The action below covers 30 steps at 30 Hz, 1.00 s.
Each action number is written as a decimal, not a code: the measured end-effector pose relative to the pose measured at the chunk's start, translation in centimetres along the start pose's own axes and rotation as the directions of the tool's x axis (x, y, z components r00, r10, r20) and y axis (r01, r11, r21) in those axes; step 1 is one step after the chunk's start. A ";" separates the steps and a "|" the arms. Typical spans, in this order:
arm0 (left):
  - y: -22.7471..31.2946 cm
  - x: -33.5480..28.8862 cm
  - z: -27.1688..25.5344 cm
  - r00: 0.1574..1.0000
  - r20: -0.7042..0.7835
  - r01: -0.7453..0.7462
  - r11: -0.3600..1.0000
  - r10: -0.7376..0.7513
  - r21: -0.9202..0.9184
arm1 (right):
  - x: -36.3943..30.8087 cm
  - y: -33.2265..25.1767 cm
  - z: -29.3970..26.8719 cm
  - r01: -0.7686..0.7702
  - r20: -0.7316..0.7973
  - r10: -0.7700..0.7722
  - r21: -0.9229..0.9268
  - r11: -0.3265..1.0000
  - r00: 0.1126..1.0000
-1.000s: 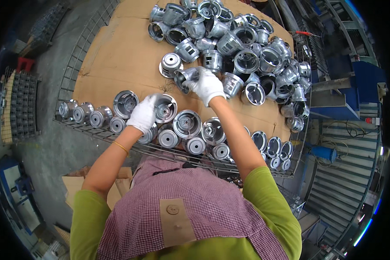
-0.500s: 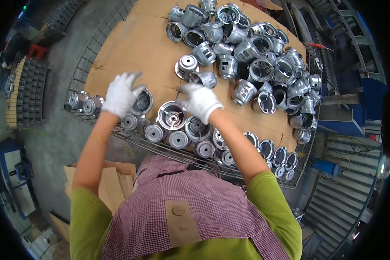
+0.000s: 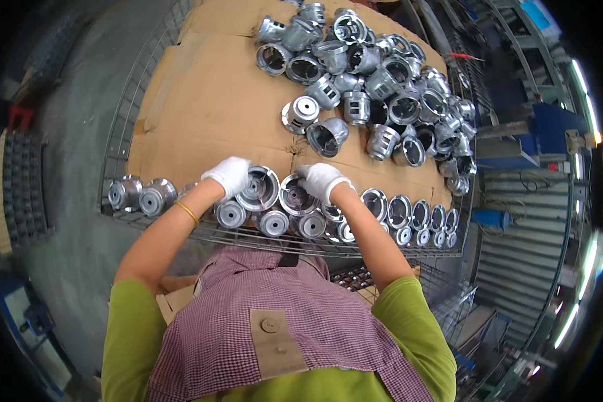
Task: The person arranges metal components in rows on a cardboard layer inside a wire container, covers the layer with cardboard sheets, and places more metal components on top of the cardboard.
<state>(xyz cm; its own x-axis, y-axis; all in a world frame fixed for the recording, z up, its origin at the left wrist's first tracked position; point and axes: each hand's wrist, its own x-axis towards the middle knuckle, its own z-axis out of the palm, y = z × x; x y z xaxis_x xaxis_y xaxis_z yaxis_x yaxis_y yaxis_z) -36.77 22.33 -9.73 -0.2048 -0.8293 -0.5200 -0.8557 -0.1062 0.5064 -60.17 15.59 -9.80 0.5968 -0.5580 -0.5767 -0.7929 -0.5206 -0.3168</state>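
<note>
Both my hands wear white gloves and work along the near row of shiny metal housings. My left hand [image 3: 229, 176] is closed on the left rim of a round, open-mouthed metal housing [image 3: 258, 190], its thumb hidden. Beside it, my right hand [image 3: 321, 181] grips the upper right rim of another metal housing [image 3: 297, 195] with bent fingers. The two housings lie mouth-up on the row, nearly touching. Beyond my right hand, a loose tilted housing [image 3: 327, 137] rests on the cardboard [image 3: 201, 107], next to a housing standing with its small end up [image 3: 301, 114].
A heap of metal housings [image 3: 382, 80] covers the far right of the cardboard. The wire rack edge [image 3: 281, 246] runs along the near side, and its mesh side [image 3: 124, 107] rises at left. A blue cylinder [image 3: 490, 218] stands beyond the rack at right.
My left hand has moved right onto a housing in the row. My right hand has come down from near the loose housing to the row. That loose housing now lies turned, its mouth toward me.
</note>
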 end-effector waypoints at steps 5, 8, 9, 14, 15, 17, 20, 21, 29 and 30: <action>-0.6 -0.3 -0.5 0.999 0.014 -0.030 0.999 0.029 0.016 | -1.2 -1.1 -0.6 0.000 -0.050 0.002 0.041 0.999 0.999; 0.1 1.0 -3.3 0.990 -0.111 -0.084 0.996 0.087 0.029 | -3.4 0.2 -2.6 -0.022 -0.426 0.174 0.340 0.940 0.888; 1.0 2.1 -3.8 0.964 -0.242 -0.105 0.994 0.107 0.022 | -4.3 0.0 -4.6 -0.167 -0.457 0.305 0.319 0.933 0.836; 7.3 11.5 -3.3 0.789 -0.438 -0.245 0.874 0.431 0.420 | -2.0 2.5 -5.4 -0.420 -0.498 0.447 0.173 0.891 0.743; 8.1 12.6 -3.6 0.794 -0.433 -0.244 0.877 0.426 0.414 | -1.0 3.2 -4.6 -0.424 -0.487 0.447 0.165 0.890 0.750; 8.7 13.8 -3.9 0.919 -0.244 -0.163 0.861 0.311 0.482 | 0.7 4.3 -2.8 -0.396 -0.561 0.431 0.191 0.898 0.707; 7.7 12.4 -4.9 0.926 -0.249 -0.180 0.913 0.283 0.366 | 2.5 8.7 -1.2 -0.284 -0.635 0.367 0.234 0.930 0.680; 6.7 11.3 -5.1 0.921 -0.302 -0.144 0.934 0.247 0.326 | 2.3 9.5 -1.5 -0.238 -0.662 0.346 0.252 0.938 0.665; 0.9 4.6 -8.4 0.986 -0.118 -0.097 0.983 0.116 0.156 | 1.8 5.5 -8.1 0.086 -0.358 0.260 0.717 0.692 0.897; 0.0 4.4 -8.8 0.985 -0.126 -0.095 0.984 0.114 0.151 | 2.2 3.9 -9.0 0.111 -0.364 0.183 0.654 0.748 0.913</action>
<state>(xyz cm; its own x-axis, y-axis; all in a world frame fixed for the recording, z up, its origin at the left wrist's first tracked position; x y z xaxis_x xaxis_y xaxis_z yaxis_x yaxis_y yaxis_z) -33.54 13.90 -5.95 -0.2397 -0.8984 -0.3680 -0.8945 0.0570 0.4434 -60.79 6.52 -5.53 0.4446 -0.8402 -0.3106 -0.6081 -0.0285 -0.7933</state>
